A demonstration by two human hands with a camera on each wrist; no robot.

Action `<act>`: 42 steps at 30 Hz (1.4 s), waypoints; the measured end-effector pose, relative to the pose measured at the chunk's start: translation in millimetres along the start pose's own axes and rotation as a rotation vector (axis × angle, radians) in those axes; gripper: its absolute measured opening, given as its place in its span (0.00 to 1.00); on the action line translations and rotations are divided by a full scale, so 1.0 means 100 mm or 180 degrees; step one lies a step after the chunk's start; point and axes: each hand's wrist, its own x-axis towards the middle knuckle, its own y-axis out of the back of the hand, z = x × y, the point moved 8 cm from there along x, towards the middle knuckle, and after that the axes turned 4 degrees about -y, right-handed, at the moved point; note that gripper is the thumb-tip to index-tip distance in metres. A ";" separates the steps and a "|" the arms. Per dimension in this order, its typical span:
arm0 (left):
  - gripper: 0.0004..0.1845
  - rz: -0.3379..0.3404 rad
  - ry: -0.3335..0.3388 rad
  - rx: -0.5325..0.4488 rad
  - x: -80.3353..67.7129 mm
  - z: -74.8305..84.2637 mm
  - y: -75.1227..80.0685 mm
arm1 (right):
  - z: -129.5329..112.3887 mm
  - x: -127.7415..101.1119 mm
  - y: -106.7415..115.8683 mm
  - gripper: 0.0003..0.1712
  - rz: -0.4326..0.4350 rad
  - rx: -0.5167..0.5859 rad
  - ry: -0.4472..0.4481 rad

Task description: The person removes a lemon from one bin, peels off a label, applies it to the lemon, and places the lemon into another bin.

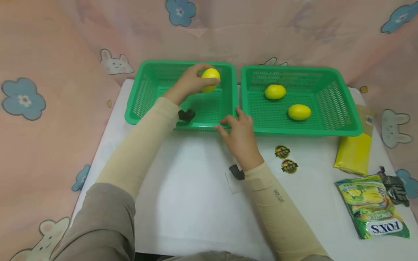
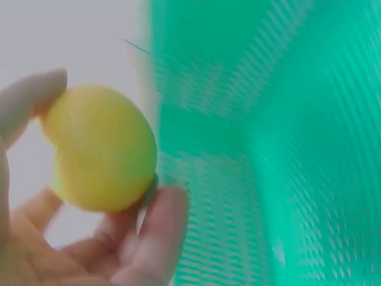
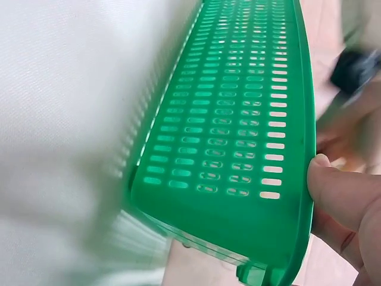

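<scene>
Over the left green basket [image 1: 150,117], my left hand [image 1: 191,83] holds a yellow lemon [image 1: 210,74] between thumb and fingers. The left wrist view shows the lemon [image 2: 101,149] close up, with slightly blurred fingers around it. My right hand [image 1: 241,141] is at the front right corner of that same basket. In the right wrist view, its thumb [image 3: 342,185] lies on the perforated basket's rim [image 3: 308,119], with the other fingers behind the rim, pinching it. Two more lemons, one farther back [image 1: 275,92] and one nearer [image 1: 299,112], lie in the right green basket [image 1: 307,131].
Two round dark stickers, one above [image 1: 282,152] the other [image 1: 289,166], lie on the white table [image 1: 196,203]. At the right are a yellow package [image 1: 354,154], a green FOX'S bag [image 1: 372,206] and a crumpled black wrapper [image 1: 395,190]. A patterned pink cloth [image 1: 228,40] hangs behind.
</scene>
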 end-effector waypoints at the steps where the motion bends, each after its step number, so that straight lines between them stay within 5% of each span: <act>1: 0.35 0.0125 -0.0042 -0.0116 -0.19 0.08 0.02 | 0.01 0.01 0.01 0.18 -0.0001 0.0006 -0.0005; 6: 0.30 0.0659 -0.0387 -0.0221 -1.15 0.19 -0.13 | 0.03 0.03 0.09 0.18 0.0056 -0.0010 0.0030; 11: 0.25 0.0909 -0.0285 0.0265 -1.73 -0.19 -0.72 | 0.04 0.03 0.14 0.18 0.0140 -0.0087 0.0091; 15: 0.23 0.1003 -0.0019 0.0663 -1.86 -0.57 -1.16 | 0.07 0.04 0.15 0.19 0.0197 -0.0097 0.0101; 18: 0.24 0.1149 -0.0079 0.0922 -1.86 -0.64 -1.31 | 0.09 0.05 0.18 0.19 0.0232 -0.0100 0.0073; 21: 0.31 0.1394 -0.0310 0.1254 -1.87 -0.48 -1.32 | 0.13 0.06 0.23 0.19 0.0149 -0.0065 -0.0036; 25: 0.28 0.1635 -0.0926 0.1332 -1.89 -0.08 -1.44 | 0.21 0.04 0.47 0.19 0.0109 0.0229 -0.0097; 28: 0.22 0.1250 -0.1232 0.1494 -1.84 0.14 -1.80 | 0.28 -0.07 0.80 0.19 0.0315 0.0532 -0.0082; 31: 0.28 0.0608 -0.1123 0.1906 -1.71 0.15 -2.25 | 0.40 -0.27 1.08 0.19 0.0468 0.0689 -0.0202; 34: 0.34 0.0173 -0.0933 0.2074 -1.60 0.09 -2.52 | 0.59 -0.51 1.16 0.22 0.0370 0.0610 -0.0451; 37: 0.34 -0.0183 -0.0790 0.1666 -1.52 0.02 -2.61 | 0.84 -0.75 1.08 0.27 0.0037 0.0424 -0.0771; 42: 0.38 -0.0835 -0.0474 0.0411 -1.48 -0.10 -2.63 | 1.22 -1.11 0.88 0.33 -0.0509 0.0366 -0.1166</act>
